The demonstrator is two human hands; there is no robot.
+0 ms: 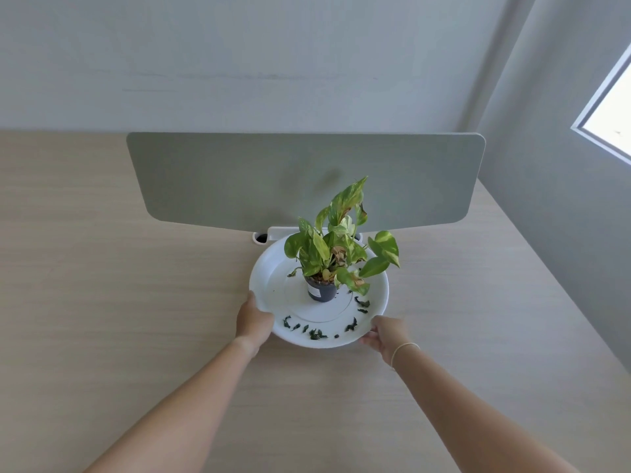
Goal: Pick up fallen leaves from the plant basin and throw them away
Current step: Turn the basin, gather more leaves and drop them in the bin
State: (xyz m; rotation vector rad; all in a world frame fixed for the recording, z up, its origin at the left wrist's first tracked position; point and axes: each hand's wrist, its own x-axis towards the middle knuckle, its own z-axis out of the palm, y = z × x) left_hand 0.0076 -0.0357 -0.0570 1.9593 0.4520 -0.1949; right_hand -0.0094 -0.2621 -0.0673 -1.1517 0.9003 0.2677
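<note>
— Fingers first! What are they doing?

— Both hands hold the rim of the white basin (269, 268). The left hand (253, 319) is on the near left edge, with its thumb up on the rim and the other fingers hidden under it. The right hand (384, 336) is on the near right edge, and its fingers curl around the rim too.

— Is there something on the right arm?

— Yes, a thin band (403, 348) goes around the wrist.

— Where are the fallen leaves?

— Little dark fallen leaves (316, 332) lie inside the basin, along the near side, between the two hands. A few more sit closer to the right edge.

— And the plant?

— A small dark pot (321, 291) stands in the middle of the basin. The green and yellow plant (336, 247) grows out of it, and some of its leaves have brown spots.

— What is under it all?

— A light wooden desk (119, 285). Just behind the basin a grey divider panel (273, 175) stands up. Farther back is a pale wall (239, 63), and a window (611, 110) is at the far right.
</note>
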